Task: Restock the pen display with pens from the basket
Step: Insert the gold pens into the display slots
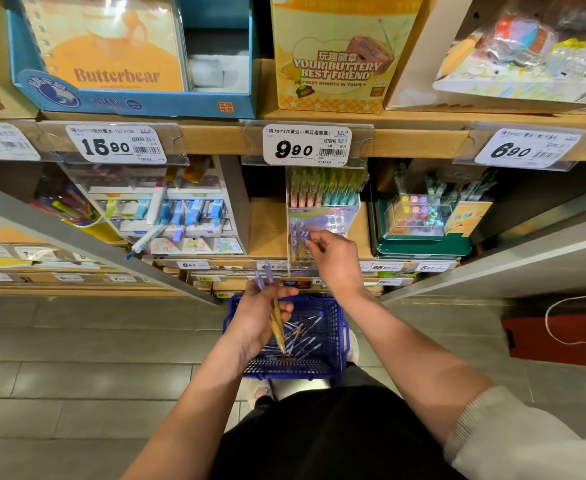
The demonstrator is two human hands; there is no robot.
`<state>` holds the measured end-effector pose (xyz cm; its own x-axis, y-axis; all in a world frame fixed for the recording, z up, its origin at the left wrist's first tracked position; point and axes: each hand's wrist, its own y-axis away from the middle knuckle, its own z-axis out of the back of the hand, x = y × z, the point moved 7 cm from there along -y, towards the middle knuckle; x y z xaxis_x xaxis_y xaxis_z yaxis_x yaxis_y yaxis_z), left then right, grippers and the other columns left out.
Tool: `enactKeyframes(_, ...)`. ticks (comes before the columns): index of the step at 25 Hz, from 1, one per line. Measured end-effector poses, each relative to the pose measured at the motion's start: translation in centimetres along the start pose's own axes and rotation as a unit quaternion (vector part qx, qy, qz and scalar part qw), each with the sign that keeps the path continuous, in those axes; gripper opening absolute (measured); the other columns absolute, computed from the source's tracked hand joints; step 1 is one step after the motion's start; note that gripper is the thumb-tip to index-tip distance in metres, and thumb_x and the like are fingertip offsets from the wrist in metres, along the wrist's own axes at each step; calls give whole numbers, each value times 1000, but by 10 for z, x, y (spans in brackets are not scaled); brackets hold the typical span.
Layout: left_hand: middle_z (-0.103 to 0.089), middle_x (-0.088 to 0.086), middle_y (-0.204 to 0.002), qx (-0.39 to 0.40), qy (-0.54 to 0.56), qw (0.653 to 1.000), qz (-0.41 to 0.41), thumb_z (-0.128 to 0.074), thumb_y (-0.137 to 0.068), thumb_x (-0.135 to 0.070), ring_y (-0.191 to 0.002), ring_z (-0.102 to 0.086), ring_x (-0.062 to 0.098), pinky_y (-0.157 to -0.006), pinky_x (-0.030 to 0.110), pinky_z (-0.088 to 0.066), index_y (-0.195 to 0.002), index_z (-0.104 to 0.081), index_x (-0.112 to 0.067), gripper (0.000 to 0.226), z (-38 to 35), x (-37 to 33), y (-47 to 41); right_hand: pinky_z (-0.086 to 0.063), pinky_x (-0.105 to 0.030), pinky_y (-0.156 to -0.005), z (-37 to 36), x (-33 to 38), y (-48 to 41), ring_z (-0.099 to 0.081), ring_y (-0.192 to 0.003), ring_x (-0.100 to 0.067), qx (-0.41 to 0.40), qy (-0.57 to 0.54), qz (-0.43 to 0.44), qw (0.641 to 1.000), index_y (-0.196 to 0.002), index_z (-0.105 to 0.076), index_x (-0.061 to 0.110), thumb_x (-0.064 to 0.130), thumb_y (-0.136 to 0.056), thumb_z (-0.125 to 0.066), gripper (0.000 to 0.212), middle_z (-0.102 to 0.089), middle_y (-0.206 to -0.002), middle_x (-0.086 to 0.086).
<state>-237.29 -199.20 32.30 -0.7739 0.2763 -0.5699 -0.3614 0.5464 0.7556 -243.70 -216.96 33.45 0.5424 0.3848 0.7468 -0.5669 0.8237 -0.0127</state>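
A clear tiered pen display (322,216) stands on the wooden shelf, with pastel pens upright in its back row and purple pens in the front pocket. My right hand (336,259) reaches into that front pocket, its fingertips pinching a purple pen (300,237). My left hand (262,311) hovers over the basket and grips a small bundle of purple-capped pens (273,306) with gold barrels, tips pointing down. Directly below on the floor sits the blue plastic basket (336,344), with several loose pens (302,336) lying in it.
A white tiered marker rack (167,216) stands left of the display, and a green box with a clear tray (423,223) is to the right. Price tags line the shelf edge (305,145). A red bag (558,337) lies on the tiled floor at right.
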Motion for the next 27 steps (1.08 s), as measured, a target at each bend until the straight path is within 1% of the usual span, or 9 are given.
enactKeyframes(4,-76,13,-107,16,-28,999,-9,-49,-107,-18,-62,-68,19,-49,25,-54,-117,-46,-11,12,2,1,4,-57,-33,-65,-15,-8,1,-65,-62,-15,35,67,-9,997,-88,-74,15,18,-93,-69,8,-72,-73,0)
enactKeyframes(8,-74,11,-95,21,-38,999,1,-53,-105,-25,-48,-47,12,-38,19,-35,-115,-51,-12,16,6,1,4,-59,-34,-63,-22,-15,1,-66,-61,-16,56,96,-55,992,-92,-73,14,23,-95,-67,11,-73,-75,-1)
enactKeyframes(11,-65,13,-86,23,-11,1000,5,-49,-107,-22,-47,-42,12,-38,20,-31,-112,-54,-12,11,7,2,1,-60,-34,-72,-22,-21,1,-68,-70,-17,104,114,-123,980,-92,-73,14,26,-96,-67,14,-73,-79,-4)
enactKeyframes(14,-68,11,-85,24,-37,999,-12,-49,-106,-13,-51,-49,14,-42,21,-39,-107,-54,-12,5,5,0,-2,-56,-26,-74,-15,-20,13,-70,-73,-12,142,-12,-189,971,-90,-74,17,36,-95,-67,21,-74,-78,2)
enactKeyframes(16,-70,8,-85,30,-64,997,-31,-50,-106,-12,-55,-54,14,-47,22,-45,-105,-56,-12,7,0,0,-2,-56,-21,-66,-18,-5,29,-72,-71,-9,215,-182,-217,935,-94,-74,19,41,-94,-67,23,-76,-80,4)
enactKeyframes(18,-70,6,-87,34,-70,996,-43,-50,-106,-14,-57,-56,14,-50,22,-47,-104,-59,-11,10,-5,0,-1,-59,-20,-69,-20,6,40,-75,-77,-11,257,-276,-239,895,-100,-73,19,32,-90,-74,16,-78,-88,3)
enactKeyframes(21,-72,9,-94,33,-66,996,-39,-51,-106,-18,-59,-62,14,-54,22,-53,-107,-62,-12,12,-8,1,-1,-61,-25,-76,-14,10,43,-77,-80,-17,238,-292,-268,887,-106,-71,10,14,-87,-79,21,-77,-94,-8)
enactKeyframes(24,-74,12,-100,11,-61,998,-3,-52,-105,-30,-63,-69,17,-54,28,-57,-115,-60,-15,20,-4,5,-1,-61,-25,-76,7,15,30,-76,-80,-17,156,-324,-235,903,-99,-70,15,10,-89,-75,12,-76,-91,-7)
enactKeyframes(27,-61,5,-73,-37,-76,996,21,-48,-106,-40,-43,-41,9,-36,19,-33,-115,-55,-14,29,9,9,-2,-59,-26,-82,37,13,15,-76,-83,-18,30,-305,-175,936,-100,-70,19,14,-91,-71,10,-78,-86,-2)
